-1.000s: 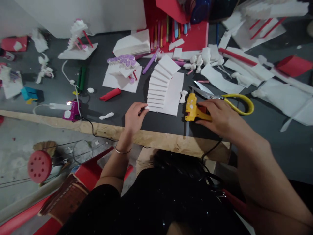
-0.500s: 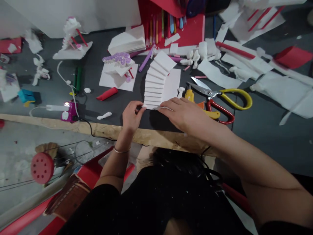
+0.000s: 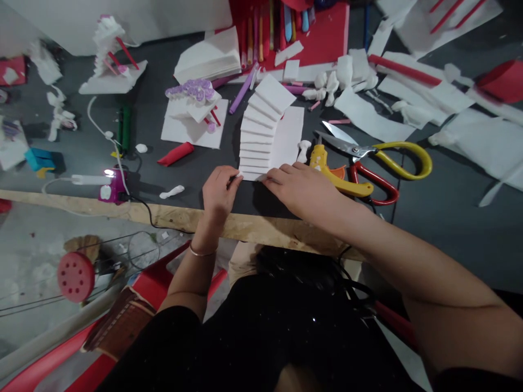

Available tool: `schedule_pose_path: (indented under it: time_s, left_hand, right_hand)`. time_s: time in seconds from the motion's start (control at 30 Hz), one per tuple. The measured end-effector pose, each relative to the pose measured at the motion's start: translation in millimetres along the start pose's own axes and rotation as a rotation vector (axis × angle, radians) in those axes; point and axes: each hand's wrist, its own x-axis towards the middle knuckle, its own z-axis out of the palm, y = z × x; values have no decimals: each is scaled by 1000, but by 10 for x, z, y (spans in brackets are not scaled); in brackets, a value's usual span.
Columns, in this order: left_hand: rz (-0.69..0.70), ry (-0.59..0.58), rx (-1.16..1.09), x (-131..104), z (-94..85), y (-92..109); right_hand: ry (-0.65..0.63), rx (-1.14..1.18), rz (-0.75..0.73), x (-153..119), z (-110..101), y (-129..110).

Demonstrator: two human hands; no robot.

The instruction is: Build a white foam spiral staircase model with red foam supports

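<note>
A curved, stepped stack of white pieces [image 3: 256,138] lies on a white sheet [image 3: 291,136] on the dark table. My left hand [image 3: 218,191] pinches the stack's lower left corner between thumb and fingertips. At its lower right corner, the fingertips of my right hand [image 3: 300,190] are pressed together on the lowest strip. Just right of that hand lie a yellow glue gun [image 3: 327,170] and open scissors [image 3: 379,155] with one yellow and one red handle.
A small white model with purple trim [image 3: 194,111] and a red roll [image 3: 175,154] are to the left. Beyond them are a lit purple plug adapter [image 3: 112,185] and a green tool [image 3: 124,130]. Paper scraps [image 3: 371,117] cover the right side. The wooden table edge [image 3: 180,216] runs in front.
The view has shifted slightly, so the table items appear displaced. Both hands remain at the lower corners of the stack, and more of the glue gun shows beside my right hand.
</note>
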Motion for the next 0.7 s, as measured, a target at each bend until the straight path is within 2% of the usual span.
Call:
schedule_pose_path:
  time_s: [0.27, 0.5, 0.7]
  left_hand:
    - [54, 9, 3, -8, -1, 5]
    - [104, 28, 64, -7, 2, 49]
    - [81, 38, 117, -32, 4, 93]
  right_hand:
    - [-26, 13, 8, 26, 5, -4]
    - [11, 0, 8, 30, 43, -17]
    - [-7, 3, 6, 29, 4, -24]
